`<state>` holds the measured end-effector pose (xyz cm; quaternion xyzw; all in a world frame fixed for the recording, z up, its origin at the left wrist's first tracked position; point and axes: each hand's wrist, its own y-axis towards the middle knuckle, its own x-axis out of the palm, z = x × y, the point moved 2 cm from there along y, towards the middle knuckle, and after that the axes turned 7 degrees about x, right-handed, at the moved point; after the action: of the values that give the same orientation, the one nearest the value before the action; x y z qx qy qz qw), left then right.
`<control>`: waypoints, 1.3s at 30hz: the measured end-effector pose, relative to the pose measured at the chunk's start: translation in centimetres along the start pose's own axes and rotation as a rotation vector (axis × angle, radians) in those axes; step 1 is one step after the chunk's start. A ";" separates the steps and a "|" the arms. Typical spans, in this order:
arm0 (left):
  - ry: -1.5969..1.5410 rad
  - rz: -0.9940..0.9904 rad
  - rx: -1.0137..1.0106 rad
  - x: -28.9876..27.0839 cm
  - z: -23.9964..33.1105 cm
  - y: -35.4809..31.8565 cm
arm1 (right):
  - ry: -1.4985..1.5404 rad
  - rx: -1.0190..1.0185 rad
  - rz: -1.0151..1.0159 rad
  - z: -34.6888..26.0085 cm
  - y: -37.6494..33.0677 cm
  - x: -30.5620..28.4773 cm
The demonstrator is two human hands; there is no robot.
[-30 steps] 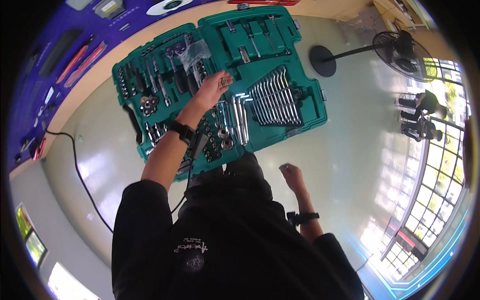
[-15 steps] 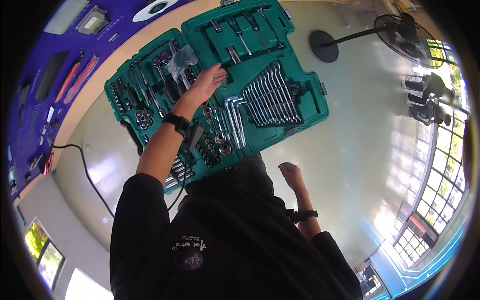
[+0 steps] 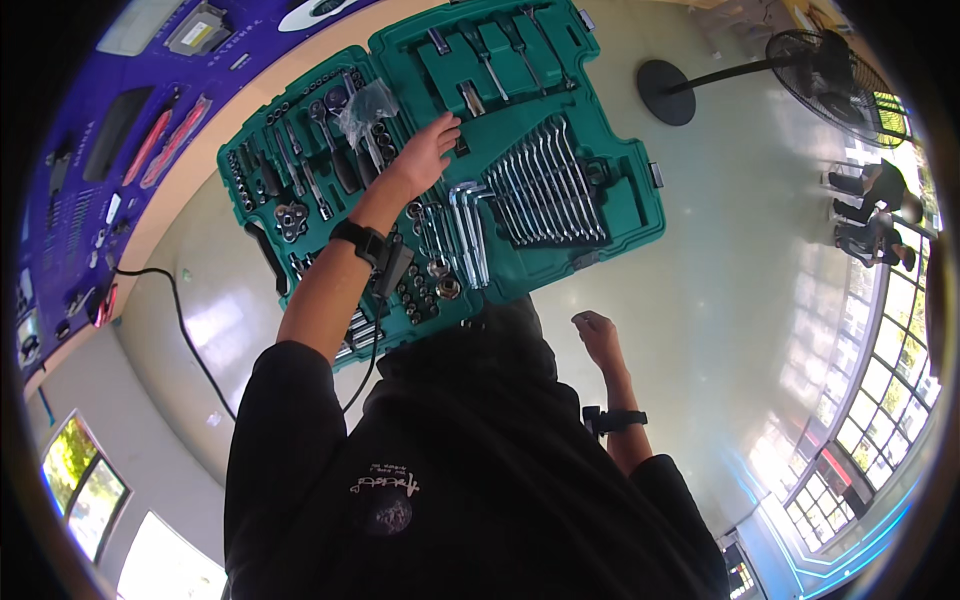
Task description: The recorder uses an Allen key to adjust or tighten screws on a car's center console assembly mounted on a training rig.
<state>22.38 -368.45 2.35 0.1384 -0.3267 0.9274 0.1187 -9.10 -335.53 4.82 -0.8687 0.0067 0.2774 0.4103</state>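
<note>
Pale, glossy floor [image 3: 720, 260] spreads around an open green tool case [image 3: 512, 278]. To the left of the case stands a purple panel [image 3: 70, 120]; to its right, a black pedestal fan [image 3: 828, 75], with two people [image 3: 880, 205] farther off on that side. Over the middle of the case is the left hand [image 3: 427, 153], fingers close together and slightly bent; whether it grips or touches anything, I cannot tell. Combination wrenches [image 3: 548, 188] fill the case's right half, hex keys [image 3: 468, 238] lie near its centre, and a clear plastic bag [image 3: 368, 110] rests on its left half. Outside the case's lower right edge, the right hand [image 3: 600, 337] hangs loosely curled, its contents impossible to tell.
</note>
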 end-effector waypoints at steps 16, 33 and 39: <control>1.544 -0.201 0.727 -1.9 -0.5 -3.4 | 0.024 0.022 -0.002 0.9 0.1 0.4; 1.775 -0.198 0.770 -0.6 0.6 0.3 | 0.106 0.112 0.000 2.8 -1.4 0.5; 1.540 -0.192 0.808 -1.0 0.9 -0.6 | 0.115 0.130 0.061 4.2 -2.0 1.2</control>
<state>23.63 -368.72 3.01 -0.4679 0.2112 0.7939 0.3259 -9.66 -330.91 3.53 -0.8541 0.0746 0.2382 0.4562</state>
